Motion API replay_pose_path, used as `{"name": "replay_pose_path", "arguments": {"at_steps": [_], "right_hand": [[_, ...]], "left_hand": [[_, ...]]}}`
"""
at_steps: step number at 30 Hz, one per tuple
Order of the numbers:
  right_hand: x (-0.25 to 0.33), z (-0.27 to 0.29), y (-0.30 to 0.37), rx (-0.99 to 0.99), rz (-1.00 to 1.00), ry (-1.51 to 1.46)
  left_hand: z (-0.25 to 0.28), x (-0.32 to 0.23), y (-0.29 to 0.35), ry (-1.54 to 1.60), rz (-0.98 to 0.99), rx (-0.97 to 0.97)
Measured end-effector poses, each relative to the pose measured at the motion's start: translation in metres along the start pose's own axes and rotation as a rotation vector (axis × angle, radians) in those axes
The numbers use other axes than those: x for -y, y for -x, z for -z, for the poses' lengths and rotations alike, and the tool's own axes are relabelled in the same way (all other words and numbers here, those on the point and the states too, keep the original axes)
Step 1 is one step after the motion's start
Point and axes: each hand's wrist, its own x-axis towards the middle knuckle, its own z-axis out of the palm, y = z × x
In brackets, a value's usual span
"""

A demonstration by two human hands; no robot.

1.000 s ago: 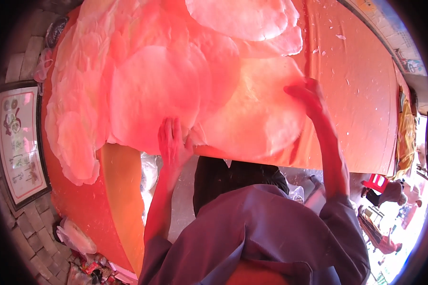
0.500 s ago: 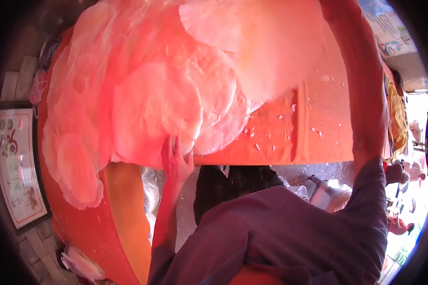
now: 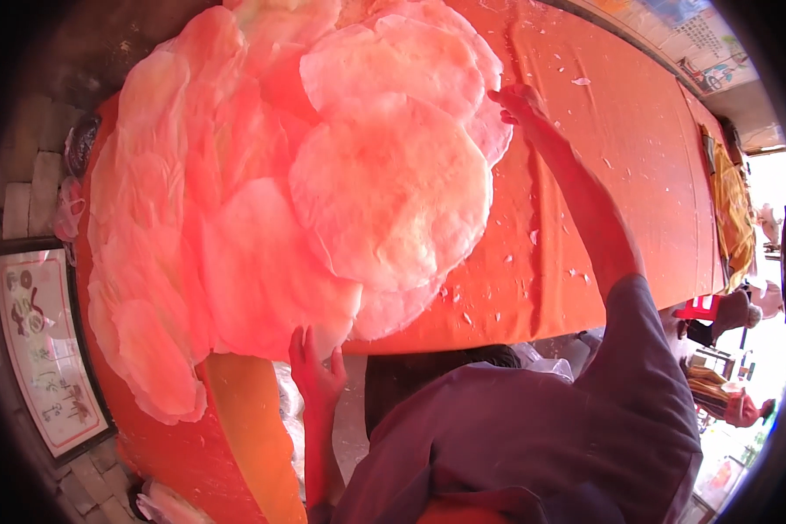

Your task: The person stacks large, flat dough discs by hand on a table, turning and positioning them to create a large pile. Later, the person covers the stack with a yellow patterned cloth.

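Thin, pale round sheets (image 3: 393, 188), like flatbread or dough skins and tinted pink by the light, lie overlapping in a loose heap across the orange-covered table (image 3: 585, 218). My left hand (image 3: 318, 371) is at the heap's near edge, its stretched fingers touching the rim of one sheet (image 3: 271, 271) and the thumb held apart. Farther off, my right hand (image 3: 522, 106) is just beside the right rim of the upper sheets, fingers partly spread and pointing left, with nothing visible in them. Crumpled, folded sheets (image 3: 148, 227) make up the left side.
Small flakes (image 3: 581, 81) are scattered on the table's right part. A framed panel (image 3: 52, 349) leans at the left. Yellow cloth (image 3: 732, 214) hangs at the right end, with people (image 3: 734, 402) beyond. Clear plastic bags (image 3: 555, 360) lie below the near edge.
The sheet stretched out at upper right now lies flatter on the heap. My right hand has come back into view at its right rim. My left hand stays at the near edge. The view has shifted.
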Motion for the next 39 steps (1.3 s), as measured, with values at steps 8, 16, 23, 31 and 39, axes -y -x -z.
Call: {"name": "replay_pose_path", "arguments": {"at_steps": [8, 16, 23, 31, 39], "right_hand": [[0.018, -0.033, -0.073, -0.024, 0.057, 0.114], [0.098, -0.019, -0.064, -0.096, 0.219, 0.303], [0.196, 0.01, -0.003, -0.065, 0.644, 0.005], [0.175, 0.046, -0.003, -0.062, 0.767, -0.22], [0.085, -0.187, 0.13, 0.103, 0.663, 0.444]], "left_hand": [[-0.009, -0.009, -0.005, -0.073, 0.122, 0.079], [-0.007, -0.006, -0.023, -0.126, 0.046, 0.096], [0.022, 0.052, -0.05, -0.046, 0.213, -0.017], [0.061, 0.152, -0.067, -0.197, 0.195, -0.209], [0.072, 0.193, -0.097, 0.136, 0.507, -0.087]]}}
